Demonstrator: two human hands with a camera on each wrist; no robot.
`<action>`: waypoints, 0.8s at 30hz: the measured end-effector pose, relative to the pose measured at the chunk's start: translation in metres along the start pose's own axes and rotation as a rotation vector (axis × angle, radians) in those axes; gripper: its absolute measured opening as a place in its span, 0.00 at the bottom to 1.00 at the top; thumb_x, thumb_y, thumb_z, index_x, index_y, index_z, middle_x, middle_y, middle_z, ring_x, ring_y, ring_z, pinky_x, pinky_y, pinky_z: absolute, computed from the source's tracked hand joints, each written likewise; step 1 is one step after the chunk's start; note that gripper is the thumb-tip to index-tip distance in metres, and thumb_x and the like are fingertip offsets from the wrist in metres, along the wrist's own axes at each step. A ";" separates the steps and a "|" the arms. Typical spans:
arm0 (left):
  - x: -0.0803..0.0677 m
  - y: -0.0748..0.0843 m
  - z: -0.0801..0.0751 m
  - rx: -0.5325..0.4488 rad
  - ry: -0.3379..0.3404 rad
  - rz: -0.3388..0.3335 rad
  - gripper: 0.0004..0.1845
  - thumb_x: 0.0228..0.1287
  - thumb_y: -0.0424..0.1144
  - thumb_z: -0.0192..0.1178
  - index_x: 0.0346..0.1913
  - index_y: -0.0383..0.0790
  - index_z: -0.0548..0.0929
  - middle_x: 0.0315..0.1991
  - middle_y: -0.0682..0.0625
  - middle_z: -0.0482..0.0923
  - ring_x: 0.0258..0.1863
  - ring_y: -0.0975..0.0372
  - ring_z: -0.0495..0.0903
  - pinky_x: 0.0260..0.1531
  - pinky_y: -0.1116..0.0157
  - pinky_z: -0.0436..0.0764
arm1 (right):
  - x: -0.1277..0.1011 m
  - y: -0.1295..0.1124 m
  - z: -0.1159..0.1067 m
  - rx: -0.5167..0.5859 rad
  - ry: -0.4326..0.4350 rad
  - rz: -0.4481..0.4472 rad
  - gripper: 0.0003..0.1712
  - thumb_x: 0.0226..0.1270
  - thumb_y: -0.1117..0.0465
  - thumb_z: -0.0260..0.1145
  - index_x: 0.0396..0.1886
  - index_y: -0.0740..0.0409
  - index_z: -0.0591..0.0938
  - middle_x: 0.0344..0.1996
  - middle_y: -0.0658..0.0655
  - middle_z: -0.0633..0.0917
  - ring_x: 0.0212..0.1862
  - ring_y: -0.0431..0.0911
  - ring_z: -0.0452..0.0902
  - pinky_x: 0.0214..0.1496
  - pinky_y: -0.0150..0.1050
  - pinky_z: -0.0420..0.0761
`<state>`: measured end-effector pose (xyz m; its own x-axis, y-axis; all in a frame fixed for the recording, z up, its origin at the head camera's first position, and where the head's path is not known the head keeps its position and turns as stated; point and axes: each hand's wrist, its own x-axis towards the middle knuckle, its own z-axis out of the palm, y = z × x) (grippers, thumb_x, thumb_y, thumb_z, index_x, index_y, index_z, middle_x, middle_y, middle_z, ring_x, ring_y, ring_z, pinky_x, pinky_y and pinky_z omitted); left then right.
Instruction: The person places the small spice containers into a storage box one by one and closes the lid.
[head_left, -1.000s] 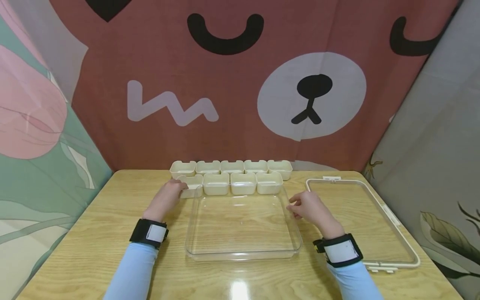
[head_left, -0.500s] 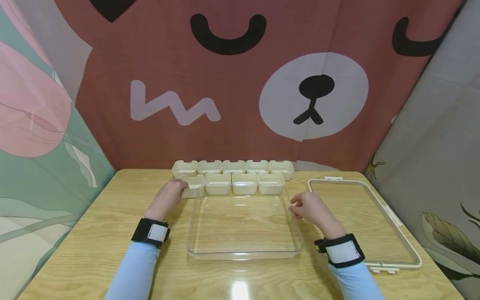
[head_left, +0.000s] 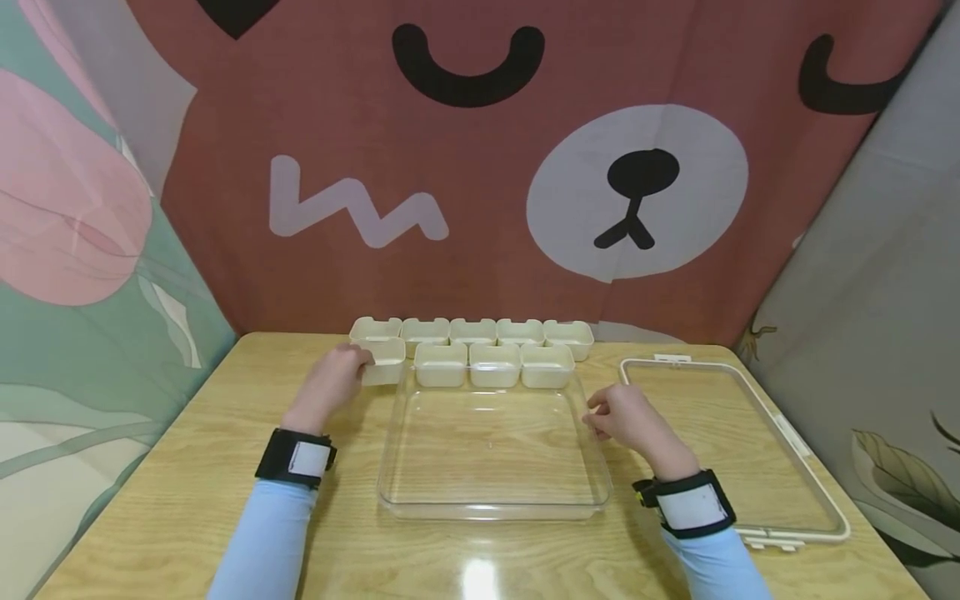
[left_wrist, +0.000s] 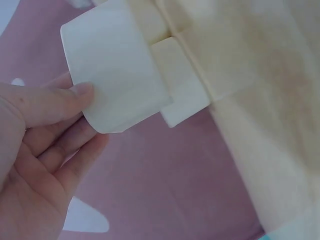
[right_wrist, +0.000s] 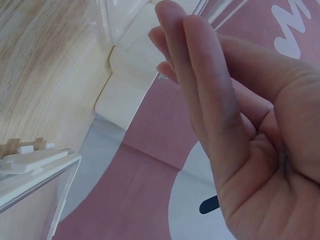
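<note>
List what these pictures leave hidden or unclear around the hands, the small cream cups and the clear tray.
- Left hand fingertips: head view, hidden behind the cream cup it holds.
- Cup's inside: left wrist view shows only its outer wall.
- Right hand contact with the clear tray: head view too small; right wrist view blocked by the fingers.
- Lid frame latches: too small.

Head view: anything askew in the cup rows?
Yes. The leftmost front cup sits lifted and out of line with its three neighbours, pinched in the left hand. The back row looks straight.
</note>
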<state>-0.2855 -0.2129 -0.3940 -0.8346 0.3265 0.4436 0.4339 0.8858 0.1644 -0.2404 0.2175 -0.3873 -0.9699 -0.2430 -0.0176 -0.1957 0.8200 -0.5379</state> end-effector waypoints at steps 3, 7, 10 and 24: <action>0.001 0.005 -0.008 0.016 0.015 -0.003 0.07 0.53 0.22 0.59 0.29 0.34 0.85 0.27 0.44 0.80 0.27 0.55 0.76 0.28 0.57 0.77 | 0.000 0.000 0.000 0.005 -0.008 0.004 0.16 0.60 0.67 0.66 0.45 0.75 0.80 0.28 0.61 0.86 0.25 0.46 0.84 0.27 0.36 0.81; 0.002 0.011 -0.014 0.047 0.023 -0.015 0.05 0.54 0.25 0.60 0.30 0.35 0.86 0.27 0.44 0.81 0.25 0.57 0.74 0.27 0.58 0.78 | -0.001 -0.001 0.000 0.009 -0.018 0.014 0.17 0.60 0.67 0.66 0.45 0.75 0.80 0.29 0.62 0.86 0.25 0.45 0.83 0.27 0.37 0.82; 0.002 0.015 -0.019 0.065 0.032 -0.018 0.04 0.55 0.26 0.62 0.29 0.35 0.86 0.26 0.44 0.81 0.23 0.58 0.74 0.26 0.58 0.77 | -0.001 -0.001 0.000 0.017 -0.021 0.012 0.17 0.60 0.67 0.66 0.45 0.75 0.80 0.30 0.63 0.86 0.24 0.44 0.83 0.27 0.36 0.82; 0.002 0.038 -0.041 0.104 0.057 0.016 0.07 0.54 0.26 0.60 0.29 0.39 0.86 0.25 0.47 0.79 0.22 0.59 0.72 0.22 0.62 0.74 | -0.003 -0.004 -0.001 -0.002 -0.024 -0.001 0.15 0.58 0.68 0.67 0.42 0.75 0.81 0.26 0.61 0.86 0.22 0.41 0.82 0.25 0.35 0.82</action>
<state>-0.2570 -0.1922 -0.3505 -0.8056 0.3244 0.4957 0.4074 0.9109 0.0660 -0.2369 0.2152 -0.3837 -0.9659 -0.2563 -0.0371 -0.1971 0.8206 -0.5365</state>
